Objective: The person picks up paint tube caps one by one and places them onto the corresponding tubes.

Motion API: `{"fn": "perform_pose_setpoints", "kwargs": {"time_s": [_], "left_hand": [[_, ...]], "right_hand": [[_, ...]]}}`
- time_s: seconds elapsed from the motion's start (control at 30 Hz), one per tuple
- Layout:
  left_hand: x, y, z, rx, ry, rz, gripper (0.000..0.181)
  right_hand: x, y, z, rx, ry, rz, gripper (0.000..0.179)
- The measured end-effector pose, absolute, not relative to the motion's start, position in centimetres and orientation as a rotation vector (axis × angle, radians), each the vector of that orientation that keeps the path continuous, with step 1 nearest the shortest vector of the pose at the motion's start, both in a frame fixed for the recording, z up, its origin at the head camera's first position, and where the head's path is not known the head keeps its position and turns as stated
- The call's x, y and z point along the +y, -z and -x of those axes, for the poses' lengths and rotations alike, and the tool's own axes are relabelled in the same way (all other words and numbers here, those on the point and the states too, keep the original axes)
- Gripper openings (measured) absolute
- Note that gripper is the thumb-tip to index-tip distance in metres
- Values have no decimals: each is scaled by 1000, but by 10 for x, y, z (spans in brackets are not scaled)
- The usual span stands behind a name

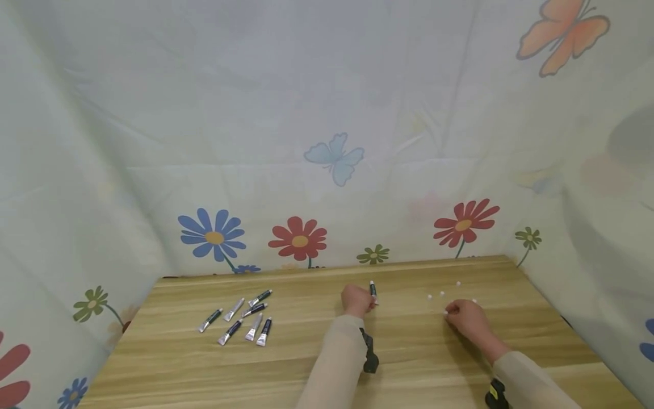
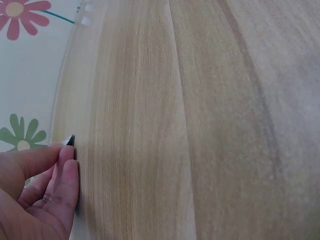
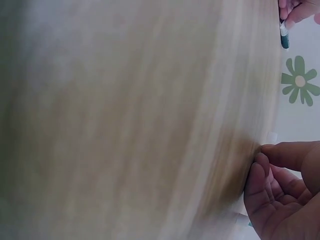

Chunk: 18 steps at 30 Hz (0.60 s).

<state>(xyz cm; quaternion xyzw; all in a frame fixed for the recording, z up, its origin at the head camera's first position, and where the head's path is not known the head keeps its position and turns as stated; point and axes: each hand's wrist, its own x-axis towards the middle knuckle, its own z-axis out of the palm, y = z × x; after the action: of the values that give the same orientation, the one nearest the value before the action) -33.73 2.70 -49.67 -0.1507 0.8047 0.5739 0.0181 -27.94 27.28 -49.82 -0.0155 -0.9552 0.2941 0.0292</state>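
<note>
On my feed, the fingers of the left hand (image 1: 359, 300) pinch the silver tail end of a dark green paint tube (image 1: 373, 291), whose white cap points away from the person toward the back of the bench (image 1: 419, 366); whether the tube lies flat there or is slightly raised, I cannot tell. Over on the right, I have the right hand (image 1: 469, 319) low over the wood, thumb and forefinger brought together on a tiny white piece (image 1: 445, 312), the other fingers curled in beneath. In the right wrist view the fingertips come right down to the wood, and that piece is mostly hidden from me. Around this hand I count four more white pieces (image 1: 442, 293), loosely scattered: three lie beyond the fingertips and one just past the knuckles. Well off to the left of both hands, seven more tubes (image 1: 264, 332) lie in a loose cluster, some dark-labelled and some pale, all with silver tail ends. Both forearms wear pale sleeves (image 1: 334, 363), with a black wrist device (image 1: 370, 353) at each cuff. Behind the bench I see a whitish cloth (image 1: 245, 113) printed with flowers (image 1: 299, 241), a blue butterfly (image 1: 334, 159) and an orange one.
</note>
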Motion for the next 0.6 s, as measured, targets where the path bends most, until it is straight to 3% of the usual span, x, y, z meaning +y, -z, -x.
{"fn": "perform_pose_setpoints", "kwargs": {"time_s": [0.6], "left_hand": [[26, 500, 339, 2539, -1741, 434, 4]], "right_hand": [[271, 496, 281, -2948, -929, 65, 21]]}}
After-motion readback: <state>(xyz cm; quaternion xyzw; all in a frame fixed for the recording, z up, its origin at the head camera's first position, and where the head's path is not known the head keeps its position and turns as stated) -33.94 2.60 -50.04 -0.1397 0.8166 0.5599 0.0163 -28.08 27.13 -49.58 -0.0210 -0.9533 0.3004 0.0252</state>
